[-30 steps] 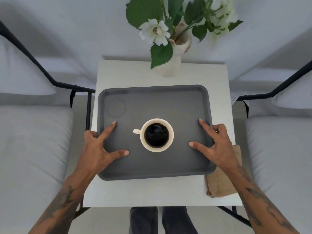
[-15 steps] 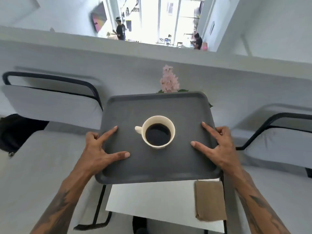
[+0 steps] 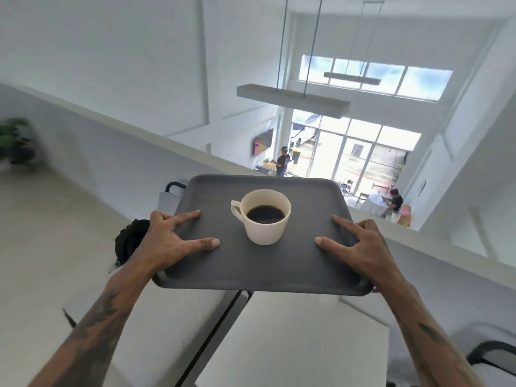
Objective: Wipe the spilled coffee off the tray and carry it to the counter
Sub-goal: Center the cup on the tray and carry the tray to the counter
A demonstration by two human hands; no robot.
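Note:
The dark grey tray (image 3: 259,272) is held level in the air in front of me, well above the furniture. A cream cup (image 3: 264,220) of black coffee stands upright near its middle, handle to the left. My left hand (image 3: 170,241) grips the tray's left edge, thumb and forefinger spread on top. My right hand (image 3: 360,250) grips the right edge the same way. No spill shows on the tray's surface.
Below the tray lies a white side table (image 3: 293,339) between white cushioned chairs with black frames (image 3: 215,333). A black bag (image 3: 128,241) sits left of the tray. A low white wall (image 3: 418,247) runs ahead; beyond it, a lower hall with two people and hanging lamps (image 3: 293,99).
The tray with the cup has been lifted off the white table and raised. My view has swung up and left, so the vase, flowers and brown cloth have dropped out of sight.

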